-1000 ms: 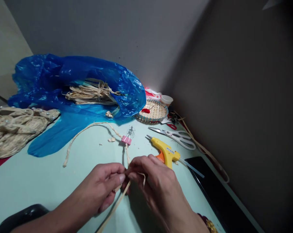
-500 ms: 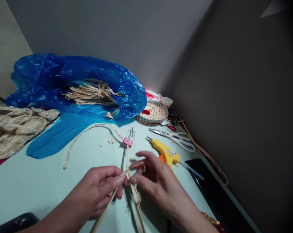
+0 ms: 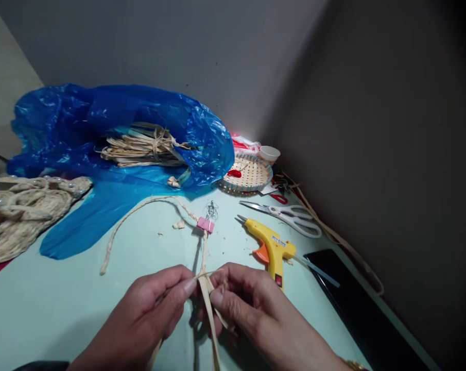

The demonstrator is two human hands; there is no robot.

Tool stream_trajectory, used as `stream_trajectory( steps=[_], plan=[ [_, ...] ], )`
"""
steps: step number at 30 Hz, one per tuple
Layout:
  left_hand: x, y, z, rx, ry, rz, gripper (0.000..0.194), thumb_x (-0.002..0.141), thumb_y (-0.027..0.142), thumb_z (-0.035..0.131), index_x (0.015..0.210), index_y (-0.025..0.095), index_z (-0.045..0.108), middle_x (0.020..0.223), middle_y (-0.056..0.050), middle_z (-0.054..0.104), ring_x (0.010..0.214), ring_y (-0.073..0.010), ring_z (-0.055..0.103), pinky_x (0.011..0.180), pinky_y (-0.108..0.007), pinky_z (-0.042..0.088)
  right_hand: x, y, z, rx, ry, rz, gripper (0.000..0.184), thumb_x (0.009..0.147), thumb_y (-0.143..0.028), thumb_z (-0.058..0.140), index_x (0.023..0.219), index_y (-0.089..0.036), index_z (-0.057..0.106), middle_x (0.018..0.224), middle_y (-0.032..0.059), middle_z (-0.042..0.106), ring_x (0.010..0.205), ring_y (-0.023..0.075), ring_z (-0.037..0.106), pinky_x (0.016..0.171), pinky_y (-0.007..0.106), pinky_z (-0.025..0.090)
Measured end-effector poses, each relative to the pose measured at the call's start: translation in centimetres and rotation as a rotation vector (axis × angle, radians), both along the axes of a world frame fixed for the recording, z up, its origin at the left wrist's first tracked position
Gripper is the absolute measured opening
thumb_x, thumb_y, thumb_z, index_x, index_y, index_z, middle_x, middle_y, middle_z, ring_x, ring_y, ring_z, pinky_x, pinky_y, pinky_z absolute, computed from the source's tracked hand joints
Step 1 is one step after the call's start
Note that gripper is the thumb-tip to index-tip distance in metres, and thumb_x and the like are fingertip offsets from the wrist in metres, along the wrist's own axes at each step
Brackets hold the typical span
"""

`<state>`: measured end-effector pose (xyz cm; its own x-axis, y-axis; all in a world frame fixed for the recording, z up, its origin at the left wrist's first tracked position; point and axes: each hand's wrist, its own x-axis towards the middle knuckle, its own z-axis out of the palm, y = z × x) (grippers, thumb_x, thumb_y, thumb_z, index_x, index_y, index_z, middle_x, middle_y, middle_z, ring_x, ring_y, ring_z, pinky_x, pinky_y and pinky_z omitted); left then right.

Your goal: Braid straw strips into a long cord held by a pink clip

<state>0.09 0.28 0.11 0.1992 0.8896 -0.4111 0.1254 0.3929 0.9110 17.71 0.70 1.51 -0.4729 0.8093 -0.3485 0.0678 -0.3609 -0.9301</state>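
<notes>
Pale raffia strands (image 3: pixel 209 312) run down from a thin braided cord (image 3: pixel 205 250), which a pink binder clip (image 3: pixel 205 225) grips. Beyond the clip the braid's tail (image 3: pixel 119 224) curves left over the table. My left hand (image 3: pixel 151 304) pinches a raffia strand between thumb and forefinger, just left of where the strands part. On the other side my right hand (image 3: pixel 248 299) is closed on raffia, thumb against forefinger. A thin strand stretches across between both hands' fingertips. One wide strand hangs loose between the hands toward the near edge.
A yellow glue gun (image 3: pixel 273 242), white-handled scissors (image 3: pixel 287 214) and a black phone-like slab (image 3: pixel 356 304) lie at right. Behind are a woven basket (image 3: pixel 256 178), a paper cup (image 3: pixel 270 154) and a blue plastic bag (image 3: pixel 140 103) holding bundled raffia (image 3: pixel 143 147). Woven work with pearls (image 3: pixel 32 216) is at left.
My right hand's fingers, lifted and spread before, have closed on the raffia. A thin strand end that curled up is now drawn across between the hands. The view has shifted slightly.
</notes>
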Motion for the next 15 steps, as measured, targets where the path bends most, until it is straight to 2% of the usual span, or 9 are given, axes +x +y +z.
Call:
stream_trajectory(
  steps=[3, 6, 11, 13, 15],
  plan=[
    [-0.2, 0.1, -0.1, 0.115, 0.06, -0.082, 0.03, 0.084, 0.049, 0.054, 0.076, 0.021, 0.061, 0.068, 0.001, 0.061, 0.063, -0.0142, 0.053, 0.056, -0.022, 0.042, -0.1, -0.1, -0.2, -0.003, -0.015, -0.001, 0.028, 0.092, -0.043, 0.052, 0.083, -0.017, 0.052, 0.07, 0.0009, 0.056, 0.061, 0.0099, 0.045, 0.057, 0.022, 0.033],
    [-0.3, 0.2, 0.1, 0.218, 0.176, -0.145, 0.029, 0.089, 0.047, 0.046, 0.079, 0.023, 0.059, 0.073, 0.002, 0.063, 0.07, -0.0157, 0.056, 0.069, -0.025, 0.043, -0.3, -0.3, -0.5, 0.018, -0.046, -0.002, 0.03, 0.093, -0.047, 0.049, 0.087, -0.017, 0.051, 0.07, -0.0004, 0.054, 0.061, 0.0097, 0.047, 0.057, 0.021, 0.035],
    [-0.2, 0.3, 0.6, 0.233, 0.291, -0.174, 0.034, 0.09, 0.047, 0.041, 0.071, 0.022, 0.054, 0.069, 0.002, 0.058, 0.068, -0.0172, 0.054, 0.064, -0.026, 0.042, -0.8, -0.2, -0.5, 0.108, -0.148, -0.035, 0.029, 0.09, -0.048, 0.055, 0.09, -0.019, 0.054, 0.067, -0.0035, 0.049, 0.06, 0.0093, 0.043, 0.054, 0.02, 0.032],
    [-0.1, 0.3, 0.5, 0.22, 0.259, -0.16, 0.034, 0.09, 0.046, 0.041, 0.07, 0.021, 0.053, 0.069, 0.001, 0.058, 0.067, -0.0167, 0.055, 0.064, -0.026, 0.043, -1.0, -0.1, -0.4, 0.131, -0.16, -0.039, 0.027, 0.09, -0.046, 0.054, 0.088, -0.019, 0.054, 0.067, -0.0028, 0.052, 0.061, 0.0099, 0.043, 0.055, 0.021, 0.032],
    [0.0, 0.4, 0.3, 0.13, 0.166, -0.138, 0.034, 0.09, 0.046, 0.043, 0.069, 0.021, 0.051, 0.062, 0.003, 0.054, 0.055, -0.0134, 0.053, 0.056, -0.024, 0.042, -1.0, 0.0, -0.4, 0.164, -0.177, -0.063, 0.025, 0.092, -0.043, 0.052, 0.086, -0.019, 0.053, 0.07, -0.0015, 0.054, 0.064, 0.011, 0.045, 0.057, 0.022, 0.033]
  ],
)
